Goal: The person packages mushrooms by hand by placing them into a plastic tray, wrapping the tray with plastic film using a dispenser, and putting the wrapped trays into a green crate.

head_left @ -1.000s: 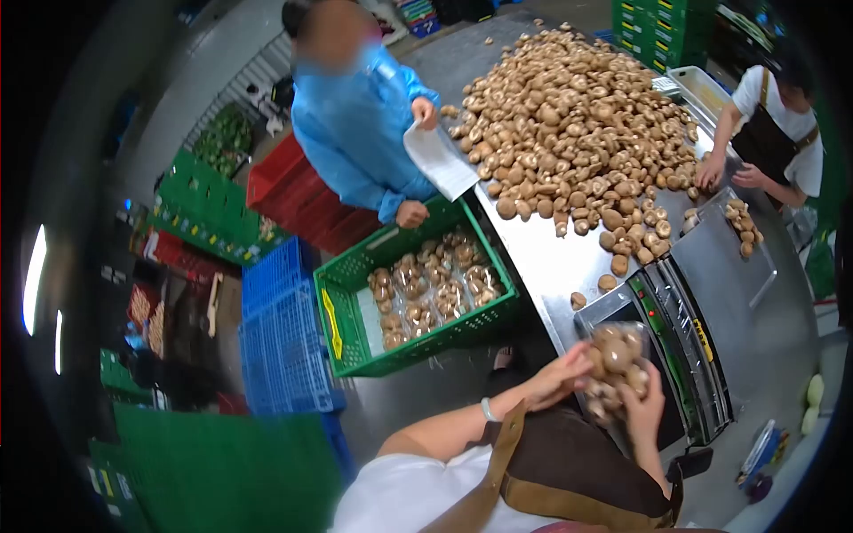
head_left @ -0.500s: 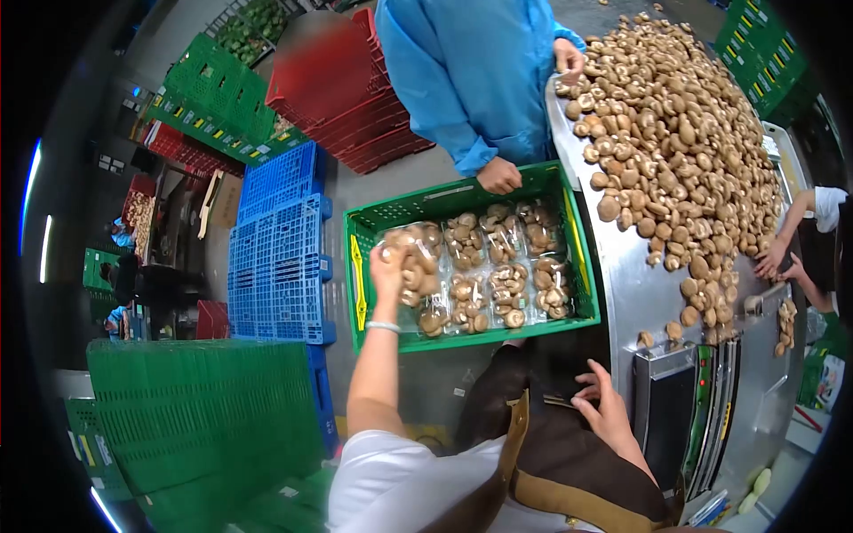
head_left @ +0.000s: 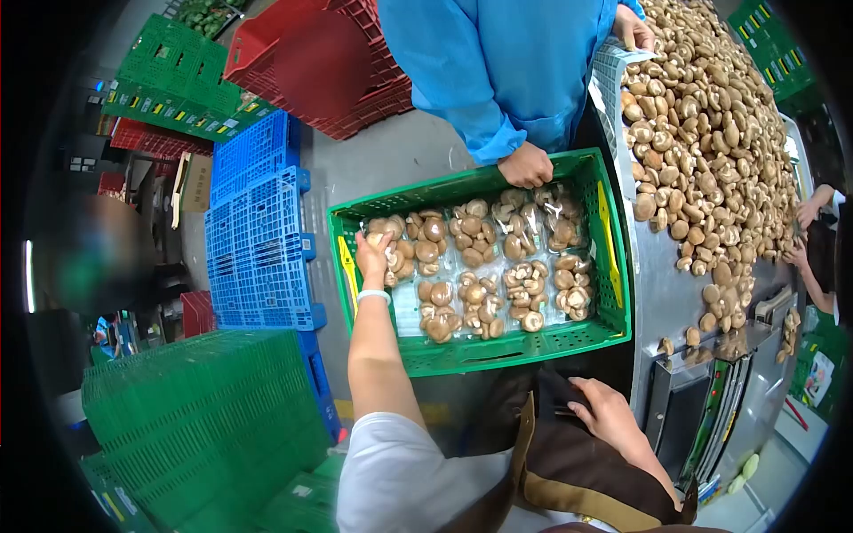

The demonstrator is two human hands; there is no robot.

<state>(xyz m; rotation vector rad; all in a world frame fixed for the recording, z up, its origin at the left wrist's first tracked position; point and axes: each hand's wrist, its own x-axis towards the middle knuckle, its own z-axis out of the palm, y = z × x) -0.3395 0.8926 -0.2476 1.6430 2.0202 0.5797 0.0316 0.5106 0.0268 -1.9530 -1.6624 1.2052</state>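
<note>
My left hand [head_left: 374, 258], wearing a pale wristband, grips a clear-wrapped pack of shiitake mushrooms [head_left: 399, 254] at the far left corner of a green crate [head_left: 480, 360]. More packs of mushrooms [head_left: 480, 306] sit in two rows inside; bare crate floor shows in the near left corner. My right hand [head_left: 609, 413] is beside my dark apron [head_left: 569, 444], just below the crate's near side. Its thumb and forefinger are apart and I see nothing between them. A co-worker's hand [head_left: 526, 166] rests at the crate's far rim.
A large heap of loose shiitake [head_left: 711, 133] covers the metal table [head_left: 653, 293] at right, with a wrapping machine [head_left: 684, 404] at its near end. Another person's hands [head_left: 804, 231] reach in there. Blue pallets [head_left: 258, 249], green crates [head_left: 200, 400] and red crates [head_left: 355, 89] stand left and behind.
My left hand has lowered its pack into the crate's far left corner, and another pack beside it is now uncovered. My right hand's fingers have drawn closer together near the apron. The view has shifted.
</note>
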